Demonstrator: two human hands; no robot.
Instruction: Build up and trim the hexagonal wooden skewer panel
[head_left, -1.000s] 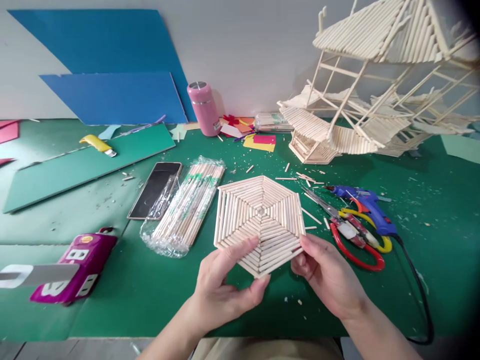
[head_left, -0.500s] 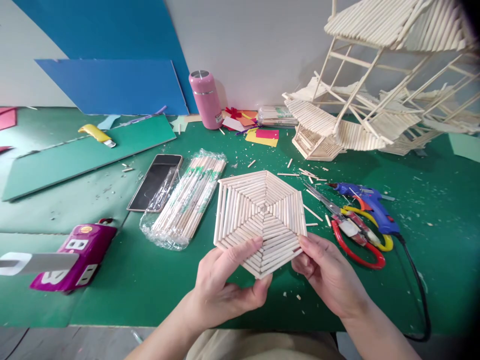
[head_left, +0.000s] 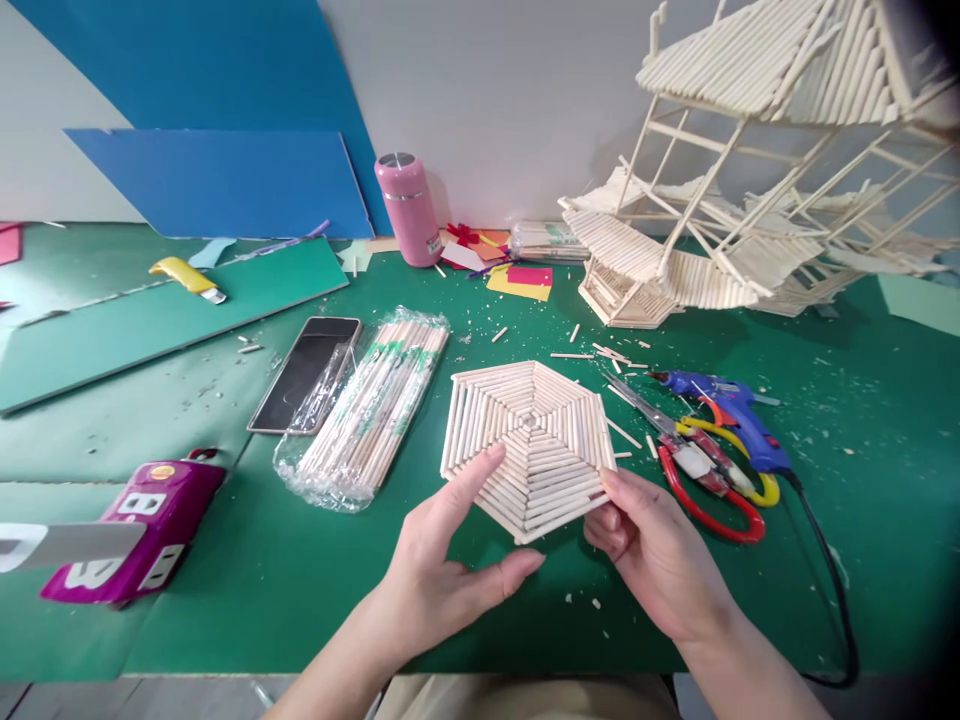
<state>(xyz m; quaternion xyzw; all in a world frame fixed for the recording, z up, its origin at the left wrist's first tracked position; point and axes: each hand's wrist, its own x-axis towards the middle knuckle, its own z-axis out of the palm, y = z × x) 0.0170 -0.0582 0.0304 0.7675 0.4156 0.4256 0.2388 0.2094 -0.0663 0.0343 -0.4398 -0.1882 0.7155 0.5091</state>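
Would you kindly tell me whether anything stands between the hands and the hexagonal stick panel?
Nothing visible does. The right hand holds the hexagonal stick panel at its lower right corner, and the left hand overlaps its lower left edge, with no object seen in between.

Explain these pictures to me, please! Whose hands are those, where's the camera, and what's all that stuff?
There's no robot here: these are a person's two bare hands. The camera sits on that person's head, looking forward and down.

The right hand pinches the edge of a six-sided panel made of thin sticks. The left hand is spread open, reaching partly over the panel.

On the green table, a phone and a pack of sticks lie to the left; scissors and a glue gun lie to the right. Farther back are a pink bottle and a big stick model.
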